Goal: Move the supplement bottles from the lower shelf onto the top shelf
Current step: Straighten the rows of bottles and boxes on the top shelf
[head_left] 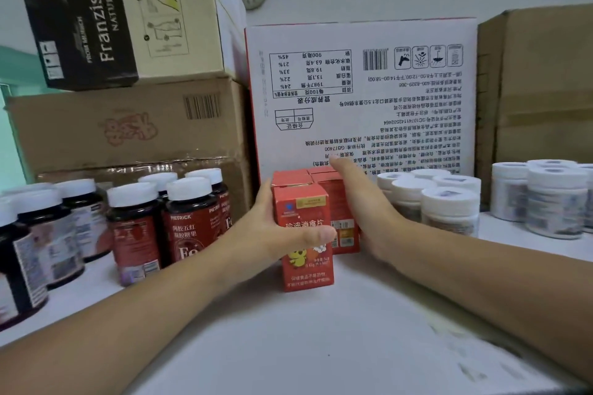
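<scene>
While the white shelf (pixel 321 346) is being reached across: a single block of goods at mid-shelf is being closed on from both sides.
Left hand (pixel 272 231): is being wrapped round the left flank of the block, with the thumb laid across the face of the front carton. The other fingers are hidden behind it.
Right hand (pixel 365 202): is being pressed flat against the right flank, fingers straight and together, pointing away toward the back row. Nothing is being pinched by it.
Red cartons (pixel 306 272): a tight block of upright supplement cartons, long axis vertical, is being shown standing on the shelf. The number in the block cannot be counted.
Deciding relation: the block is being held directly between the two palms, not ahead of the fingertips. Neither hand is judged the nearer, so a lift or a slide is judged to depend on pressure kept equal from both sides. The front carton is judged the likeliest to slip free.
Dark bottles (pixel 189 224): white-capped and red-labelled, these are being shown grouped just left of the block, untouched.
White jars (pixel 449 212): these are being shown grouped just right of the block, untouched.
Which shelf: cannot be told from this view.
Backdrop: a white printed carton (pixel 369 90), its text upside down, is being shown directly behind the block, with brown cardboard boxes (pixel 128 128) stacked to its left.
</scene>
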`<action>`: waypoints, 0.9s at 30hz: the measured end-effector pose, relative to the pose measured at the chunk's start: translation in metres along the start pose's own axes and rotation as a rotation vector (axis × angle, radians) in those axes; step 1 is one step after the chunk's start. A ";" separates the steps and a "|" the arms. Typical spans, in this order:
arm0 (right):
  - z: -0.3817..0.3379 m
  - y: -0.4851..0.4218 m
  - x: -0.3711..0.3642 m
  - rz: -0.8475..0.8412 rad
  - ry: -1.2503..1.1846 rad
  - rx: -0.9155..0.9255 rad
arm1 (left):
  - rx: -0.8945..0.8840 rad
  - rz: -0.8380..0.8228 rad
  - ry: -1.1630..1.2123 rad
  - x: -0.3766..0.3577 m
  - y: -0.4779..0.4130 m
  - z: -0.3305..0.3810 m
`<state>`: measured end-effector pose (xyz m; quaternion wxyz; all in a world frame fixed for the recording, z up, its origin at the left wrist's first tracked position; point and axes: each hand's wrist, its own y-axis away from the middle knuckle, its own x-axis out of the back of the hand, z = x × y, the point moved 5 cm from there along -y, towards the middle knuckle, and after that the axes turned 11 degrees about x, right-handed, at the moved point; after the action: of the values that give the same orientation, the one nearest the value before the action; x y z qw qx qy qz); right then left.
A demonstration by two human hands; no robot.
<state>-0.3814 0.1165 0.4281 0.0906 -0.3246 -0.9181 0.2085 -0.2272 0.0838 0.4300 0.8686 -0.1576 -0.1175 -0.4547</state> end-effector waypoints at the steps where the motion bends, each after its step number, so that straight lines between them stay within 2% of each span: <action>1: 0.001 0.000 0.000 -0.003 0.014 0.008 | 0.005 -0.001 -0.006 0.000 0.000 -0.001; 9: 0.000 0.004 -0.001 -0.025 -0.040 0.041 | 0.025 -0.015 -0.056 -0.003 0.002 -0.009; 17: 0.006 -0.001 -0.003 -0.036 -0.083 0.040 | 0.049 0.078 -0.131 -0.002 0.011 -0.005; 27: 0.007 -0.001 0.000 -0.055 -0.064 0.028 | 0.073 0.066 -0.247 -0.001 0.010 -0.006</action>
<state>-0.3840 0.1137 0.4227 0.0714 -0.2908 -0.9262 0.2291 -0.2186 0.0875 0.4224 0.8673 -0.1842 -0.2347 -0.3985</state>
